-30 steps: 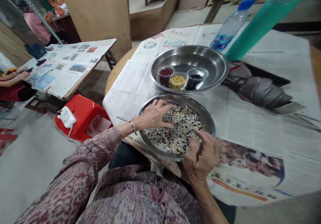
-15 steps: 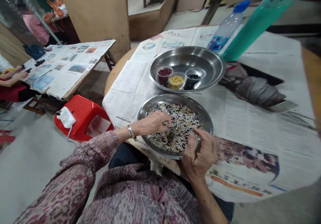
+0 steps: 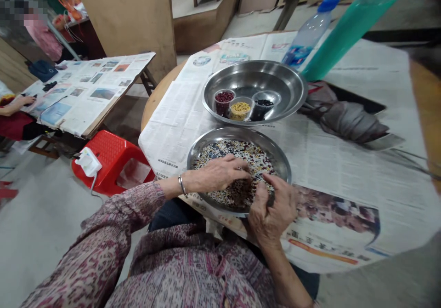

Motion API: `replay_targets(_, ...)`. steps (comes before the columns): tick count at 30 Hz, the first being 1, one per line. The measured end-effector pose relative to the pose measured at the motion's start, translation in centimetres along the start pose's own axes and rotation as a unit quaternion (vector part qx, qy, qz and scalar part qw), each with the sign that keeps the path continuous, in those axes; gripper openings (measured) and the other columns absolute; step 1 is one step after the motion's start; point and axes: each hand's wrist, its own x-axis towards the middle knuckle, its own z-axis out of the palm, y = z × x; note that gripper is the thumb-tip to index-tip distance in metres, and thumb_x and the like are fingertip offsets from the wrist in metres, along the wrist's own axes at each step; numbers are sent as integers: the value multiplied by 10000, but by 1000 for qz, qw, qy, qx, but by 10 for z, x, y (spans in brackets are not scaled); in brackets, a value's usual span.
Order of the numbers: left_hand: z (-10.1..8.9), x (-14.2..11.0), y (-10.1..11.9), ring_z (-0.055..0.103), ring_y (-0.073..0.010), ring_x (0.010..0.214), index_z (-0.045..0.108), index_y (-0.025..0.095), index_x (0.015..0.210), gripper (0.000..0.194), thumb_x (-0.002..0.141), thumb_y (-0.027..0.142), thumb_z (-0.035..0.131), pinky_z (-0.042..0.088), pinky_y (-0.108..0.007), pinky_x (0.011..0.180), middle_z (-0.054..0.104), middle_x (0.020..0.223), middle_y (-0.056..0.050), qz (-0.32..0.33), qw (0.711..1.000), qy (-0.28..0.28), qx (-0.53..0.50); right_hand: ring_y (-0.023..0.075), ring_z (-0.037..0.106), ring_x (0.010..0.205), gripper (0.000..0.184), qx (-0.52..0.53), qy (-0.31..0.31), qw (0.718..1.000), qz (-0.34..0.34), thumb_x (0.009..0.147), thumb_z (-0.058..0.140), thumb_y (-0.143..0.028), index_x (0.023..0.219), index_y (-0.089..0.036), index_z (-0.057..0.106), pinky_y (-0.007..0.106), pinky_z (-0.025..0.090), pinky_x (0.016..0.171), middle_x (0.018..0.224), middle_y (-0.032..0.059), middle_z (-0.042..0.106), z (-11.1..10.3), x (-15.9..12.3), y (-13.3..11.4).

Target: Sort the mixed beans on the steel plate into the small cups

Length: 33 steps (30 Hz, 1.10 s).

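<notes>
A steel plate point(image 3: 279, 158) full of mixed beans point(image 3: 230, 151) lies on the newspaper in front of me. My left hand point(image 3: 220, 174) rests in the beans near the plate's front, fingers curled and pinched together. My right hand point(image 3: 274, 207) curls over the plate's near rim, its fingers bent onto the beans. Behind it stands a steel bowl point(image 3: 275, 80) with three small cups: red beans point(image 3: 224, 98), yellow beans point(image 3: 240, 108) and black beans point(image 3: 263, 103).
Newspaper point(image 3: 344, 161) covers the round table. A grey folded umbrella point(image 3: 347, 122), a water bottle point(image 3: 305, 39) and a green tube point(image 3: 344, 27) lie behind the bowl. A red stool point(image 3: 110, 154) stands at left. Another person's arm point(image 3: 14, 103) rests on a second papered table point(image 3: 89, 92).
My left hand has drawn back from the plate's middle toward the near rim and its fingers have closed. My right hand has stayed on the rim.
</notes>
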Motion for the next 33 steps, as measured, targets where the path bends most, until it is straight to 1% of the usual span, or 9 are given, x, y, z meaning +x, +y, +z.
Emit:
replay_targets(3, -5, 12, -11, 428, -284, 1256, 545, 246, 1304, 418, 894, 214, 621, 398, -441, 1040, 411, 1459, -97, -40, 999, 15, 22, 218, 626, 1012, 223, 1, -2, 1000, 9, 922, 529, -238, 1095, -163, 649, 414, 479, 925, 1037, 114, 690, 0, 0, -1)
replay_targets(8, -11, 13, -28, 550, -172, 1038, 634, 174, 1013, 173, 931, 122, 491, 417, -305, 975, 591, 1088, -61, -2, 998, -46, -47, 218, 623, 1015, 225, 7, -1, 1000, 5, 917, 536, -229, 1104, -165, 643, 415, 477, 930, 1041, 113, 689, 1, -1, 1)
replay_targets(10, -12, 8, -33, 568, -156, 963, 640, 164, 939, 191, 909, 84, 470, 436, -278, 912, 605, 1001, -51, -36, 996, -53, -60, 219, 621, 1016, 224, 9, -2, 1000, 4, 915, 538, -229, 1103, -167, 643, 415, 474, 933, 1037, 109, 689, 1, -1, 1)
replay_targets(14, -13, -10, -35, 567, -159, 909, 641, 150, 927, 186, 867, 79, 481, 447, -283, 853, 619, 999, -65, -156, 987, -33, -21, 216, 616, 1014, 224, 12, -5, 1000, 10, 917, 532, -251, 1097, -173, 640, 412, 464, 940, 1036, 101, 686, 1, -1, 2)
replay_targets(17, -14, -27, -30, 562, -152, 902, 632, 143, 944, 209, 867, 72, 451, 448, -274, 849, 622, 975, -66, -183, 983, -21, -24, 214, 612, 1016, 225, 11, -12, 1000, 15, 918, 528, -267, 1087, -171, 641, 409, 458, 941, 1042, 104, 686, 0, -1, 2)
replay_targets(20, -13, -40, -18, 561, -146, 883, 629, 147, 914, 201, 859, 59, 456, 454, -267, 849, 623, 940, -55, -169, 983, -38, -62, 218, 618, 1007, 230, 6, -18, 999, 26, 918, 526, -288, 1073, -169, 647, 416, 460, 935, 1039, 107, 689, 0, -2, 2)
replay_targets(24, -8, -39, 0, 569, -149, 925, 633, 169, 965, 201, 872, 71, 485, 470, -270, 887, 607, 990, -46, -87, 987, -62, -119, 228, 627, 1003, 235, -3, -18, 1000, 25, 917, 526, -301, 1056, -163, 655, 424, 465, 931, 1027, 113, 697, 0, -1, 3)
replay_targets(29, 2, -10, 12, 565, -158, 1022, 571, 173, 1191, 332, 921, 52, 420, 497, -262, 874, 542, 1203, -88, -11, 995, -42, -91, 232, 619, 1004, 254, 1, -14, 1000, 20, 931, 500, -295, 1074, -153, 654, 428, 462, 932, 1031, 125, 686, -1, -1, 2)
replay_targets(33, 8, 15, 2, 568, -193, 1067, 567, 167, 1193, 307, 969, 88, 372, 507, -306, 867, 533, 1216, -103, -53, 998, 15, -14, 241, 600, 1036, 283, 10, -8, 1000, 20, 947, 462, -284, 1104, -141, 650, 443, 453, 941, 1050, 140, 671, -2, 0, -2)
